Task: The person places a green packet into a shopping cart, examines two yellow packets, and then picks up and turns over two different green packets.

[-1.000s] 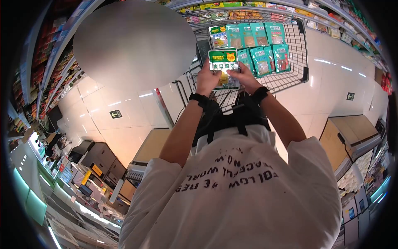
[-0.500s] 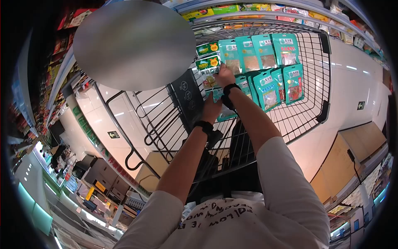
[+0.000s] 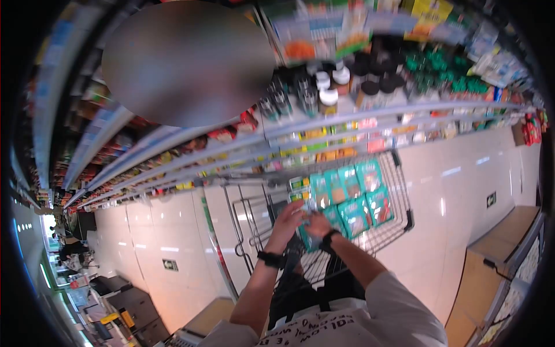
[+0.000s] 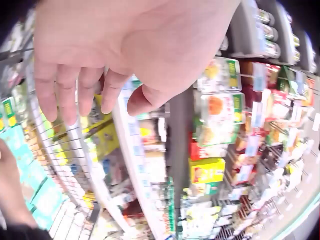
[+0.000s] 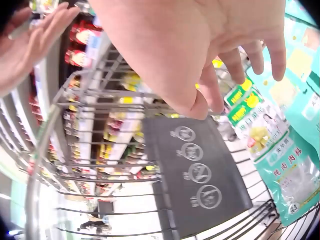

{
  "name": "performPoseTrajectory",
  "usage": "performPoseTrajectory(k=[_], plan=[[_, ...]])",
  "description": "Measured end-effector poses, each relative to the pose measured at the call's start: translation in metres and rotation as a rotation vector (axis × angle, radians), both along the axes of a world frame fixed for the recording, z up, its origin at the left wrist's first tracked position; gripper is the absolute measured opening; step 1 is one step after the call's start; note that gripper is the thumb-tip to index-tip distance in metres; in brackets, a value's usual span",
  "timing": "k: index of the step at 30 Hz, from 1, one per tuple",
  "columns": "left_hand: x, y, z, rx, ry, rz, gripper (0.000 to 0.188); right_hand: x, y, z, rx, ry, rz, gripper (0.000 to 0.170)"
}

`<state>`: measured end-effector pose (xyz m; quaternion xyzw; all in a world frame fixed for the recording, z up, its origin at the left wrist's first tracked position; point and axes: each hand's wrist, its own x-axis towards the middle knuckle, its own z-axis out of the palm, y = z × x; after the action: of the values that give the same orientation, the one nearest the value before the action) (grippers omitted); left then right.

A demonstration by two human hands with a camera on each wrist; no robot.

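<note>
while your left hand (image 4: 130,50) and right hand (image 5: 205,45) hover holding nothing, their fingers loose and slightly apart, the teal packets (image 3: 354,217) lie overlapping in rows inside the cart (image 3: 410,220), printed fronts up, probably so you can read them.

The person's left forearm (image 3: 254,298) rises steeply from the lower middle of the head view, while the right forearm (image 3: 357,256) slants up and leftward from the lower right. Near the centre, the left hand (image 3: 287,223) and right hand (image 3: 317,225) lie close together. In the left wrist view, the left hand's fingers (image 4: 69,92) hang loosely downward, slightly parted, the thumb (image 4: 142,100) near them. At the upper right of the right wrist view, the right hand's relaxed fingers point down, gripping nothing.
</note>
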<state>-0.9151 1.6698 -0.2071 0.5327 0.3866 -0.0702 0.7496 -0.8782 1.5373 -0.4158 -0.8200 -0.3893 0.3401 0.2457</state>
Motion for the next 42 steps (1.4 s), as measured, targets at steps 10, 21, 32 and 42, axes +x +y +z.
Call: performPoseTrajectory(k=[10,21,32,42], plan=[[0.014,0.047,0.239,0.462,-0.552,-0.075,0.036,0.155,-0.045,0.268,0.56,0.182,-0.143,0.021],[0.158,0.08,0.235,0.634,-0.337,-0.233,0.065,0.313,0.048,0.414,0.759,-0.211,-0.435,0.056],[0.256,0.089,0.24,0.581,-0.415,-0.042,0.036,0.336,0.093,0.389,0.858,-0.171,-0.517,0.066],[0.211,0.057,0.246,0.663,-0.507,0.035,0.044,0.275,0.054,0.428,0.84,-0.085,-0.519,0.039]])
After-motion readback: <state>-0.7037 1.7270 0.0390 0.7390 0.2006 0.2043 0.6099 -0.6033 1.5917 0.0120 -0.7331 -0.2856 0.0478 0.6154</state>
